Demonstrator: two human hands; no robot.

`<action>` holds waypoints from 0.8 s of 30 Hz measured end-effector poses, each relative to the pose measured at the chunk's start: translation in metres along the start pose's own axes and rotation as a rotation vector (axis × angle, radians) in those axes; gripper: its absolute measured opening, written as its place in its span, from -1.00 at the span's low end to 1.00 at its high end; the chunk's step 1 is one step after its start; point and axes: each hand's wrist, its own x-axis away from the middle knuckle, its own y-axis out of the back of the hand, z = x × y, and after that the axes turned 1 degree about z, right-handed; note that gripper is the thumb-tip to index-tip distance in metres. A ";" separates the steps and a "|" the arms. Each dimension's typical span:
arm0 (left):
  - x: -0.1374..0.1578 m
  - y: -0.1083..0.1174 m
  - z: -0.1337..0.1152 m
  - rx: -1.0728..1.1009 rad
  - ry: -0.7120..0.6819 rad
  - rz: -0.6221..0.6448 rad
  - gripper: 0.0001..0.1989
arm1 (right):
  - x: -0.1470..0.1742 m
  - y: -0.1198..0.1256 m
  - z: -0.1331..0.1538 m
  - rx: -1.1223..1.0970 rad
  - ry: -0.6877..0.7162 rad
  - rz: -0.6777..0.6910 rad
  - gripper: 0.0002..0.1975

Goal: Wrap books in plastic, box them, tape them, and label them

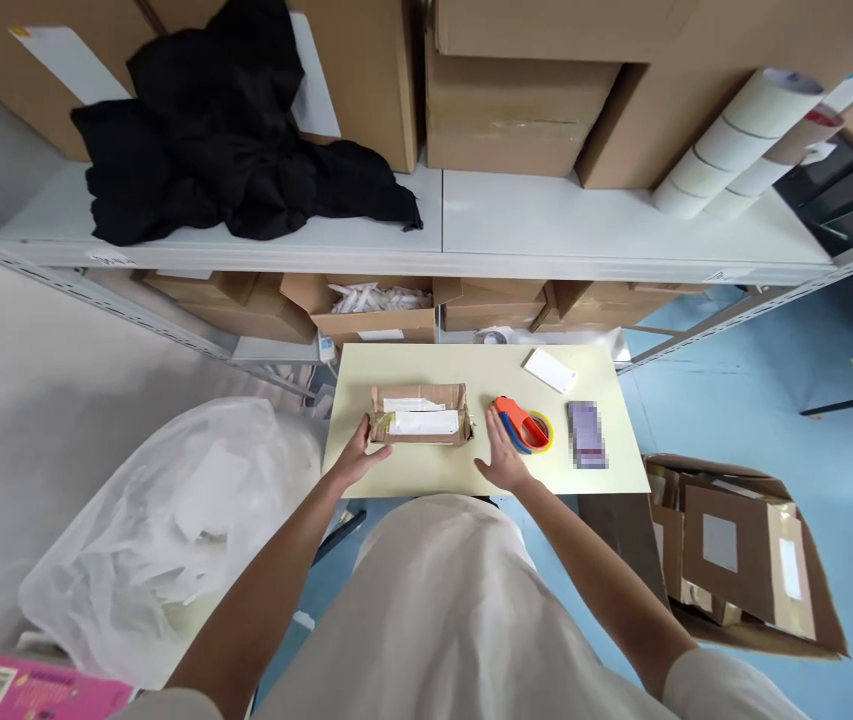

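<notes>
A small cardboard box (421,396) with white labels on its top lies on the pale yellow table in front of me. My left hand (355,456) is at its left end, thumb spread from the fingers. The fingertips appear to touch the box's side without closing round it. To the right of the box, my right hand (502,458) is open, its thumb apart and its fingers stretched forward. That hand is beside an orange and blue tape dispenser (522,422) with a yellow-edged tape roll; whether they touch, I cannot tell.
The table (463,482) also bears a white card-like item (550,371) and a blurred purple item (587,435). A metal shelf (501,225) with cartons and black cloth (231,130) stands behind. A plastic bag (171,520) sits left, an open carton (831,600) right.
</notes>
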 end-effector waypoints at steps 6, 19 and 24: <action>-0.003 -0.009 0.000 0.104 -0.056 0.094 0.06 | -0.028 -0.042 0.013 -0.298 -0.068 0.001 0.01; -0.014 -0.002 -0.006 -0.049 -0.075 -0.006 -0.21 | -0.039 -0.006 0.027 -0.504 -0.265 0.084 -0.38; -0.019 -0.002 -0.017 -0.115 -0.054 -0.034 -0.26 | -0.035 0.033 0.029 -0.538 -0.302 0.128 -0.63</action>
